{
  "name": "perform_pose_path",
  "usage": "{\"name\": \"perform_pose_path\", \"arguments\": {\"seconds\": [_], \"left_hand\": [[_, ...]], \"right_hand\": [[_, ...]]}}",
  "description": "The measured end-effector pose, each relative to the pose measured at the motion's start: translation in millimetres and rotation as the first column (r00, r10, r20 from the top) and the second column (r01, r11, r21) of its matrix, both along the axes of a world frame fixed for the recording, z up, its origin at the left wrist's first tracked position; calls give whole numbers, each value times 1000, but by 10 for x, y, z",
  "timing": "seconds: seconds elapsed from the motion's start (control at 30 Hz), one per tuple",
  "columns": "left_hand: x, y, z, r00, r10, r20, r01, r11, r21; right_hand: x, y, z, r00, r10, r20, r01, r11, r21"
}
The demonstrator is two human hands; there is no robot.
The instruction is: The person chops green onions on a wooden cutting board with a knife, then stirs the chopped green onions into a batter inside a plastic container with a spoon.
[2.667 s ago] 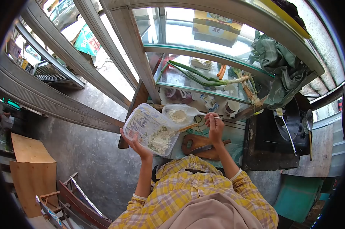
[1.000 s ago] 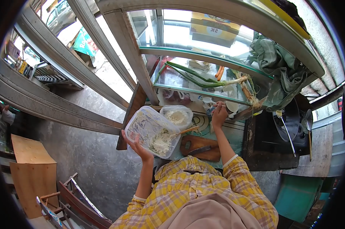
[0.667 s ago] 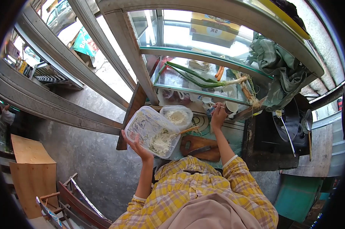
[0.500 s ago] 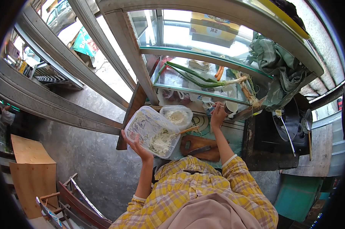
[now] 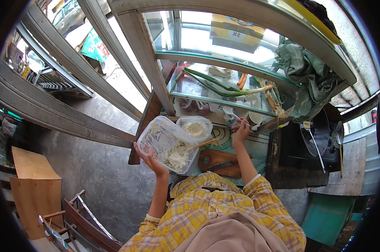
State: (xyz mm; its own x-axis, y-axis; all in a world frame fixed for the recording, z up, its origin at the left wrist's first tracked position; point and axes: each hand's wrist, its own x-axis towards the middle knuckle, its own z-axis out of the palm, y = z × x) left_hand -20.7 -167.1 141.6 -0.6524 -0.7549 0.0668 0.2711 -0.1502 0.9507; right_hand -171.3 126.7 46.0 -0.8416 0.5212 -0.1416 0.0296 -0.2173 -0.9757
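Note:
My left hand (image 5: 151, 161) grips the left rim of a clear plastic container (image 5: 156, 133), which is tilted. White flour with green bits (image 5: 177, 157) lies in its lower right part, and smears coat the rest. A wooden-handled utensil (image 5: 207, 143) leans over its right edge. Behind it sits a smaller tub of flour (image 5: 195, 128). My right hand (image 5: 241, 131) is closed in a pinch around a small pale spoon (image 5: 229, 111), its bowl pointing up and left near a white-and-blue packet (image 5: 232, 120). A cup (image 5: 254, 118) stands just right of that hand.
A knife (image 5: 220, 165) lies on a wooden cutting board (image 5: 230, 169) before me. Spring onions (image 5: 223, 87) and carrots (image 5: 241, 80) rest on the glass shelf. To the right, a wok (image 5: 314, 136) sits on the stove beside a slotted spatula (image 5: 340, 136).
My right hand has shifted slightly down from beside the cup, and the spoon now shows up and left of its fingers. The left hand and container stay nearly in place.

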Motion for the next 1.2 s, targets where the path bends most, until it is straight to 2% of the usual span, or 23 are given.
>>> {"name": "perform_pose_path", "arguments": {"seconds": [0.13, 0.23, 0.27, 0.33, 0.37, 0.43, 0.63, 0.73, 0.83, 0.93, 1.03, 1.2], "left_hand": [[1, -5, -27, 1000, -1, 1, 1, 1000, 0], [-4, -3, -27, 1000, -4, 2, 4, 1000, -16], [-5, 0, -17, 1000, -8, 4, 8, 1000, -15], [-11, 3, -1, 1000, -9, 9, 9, 1000, -19], [-14, 8, 5, 1000, -7, 11, 7, 1000, -24], [-16, 15, 2, 1000, -7, 8, 8, 1000, -24], [4, -29, -141, 1000, -4, -5, 4, 1000, 12], [2, -5, -89, 1000, -3, -8, 3, 999, 39], [-1, 14, -20, 1000, 1, -17, 0, 999, 39], [6, 5, -36, 1000, -1, -23, 2, 1000, 23], [15, 4, -40, 1000, 4, 4, -4, 1000, 0], [9, 29, 8, 1000, 8, 29, -8, 1000, 0]], "right_hand": [[45, 19, -30, 1000, -14, -19, 14, 1000, 11], [66, -4, 96, 999, -17, -30, 22, 988, 156], [58, 4, 114, 998, 11, -61, 11, 934, 357], [16, 10, 179, 991, 85, -101, 11, 710, 704], [-18, 4, 210, 982, 117, -150, 47, 616, 786], [-88, -51, 402, 953, 195, -233, 138, 404, 904], [-288, -108, 524, 962, 241, 127, -161, 129, 978], [-344, -97, 416, 968, 235, 92, -127, 139, 982], [-365, -25, 294, 965, 247, -84, 3, 313, 950], [-187, -75, 477, 979, 196, 46, -180, 750, 637], [-148, -55, 325, 993, 115, -40, -80, 865, 495], [-92, -71, 168, 998, 56, -42, -44, 964, 261]]}}
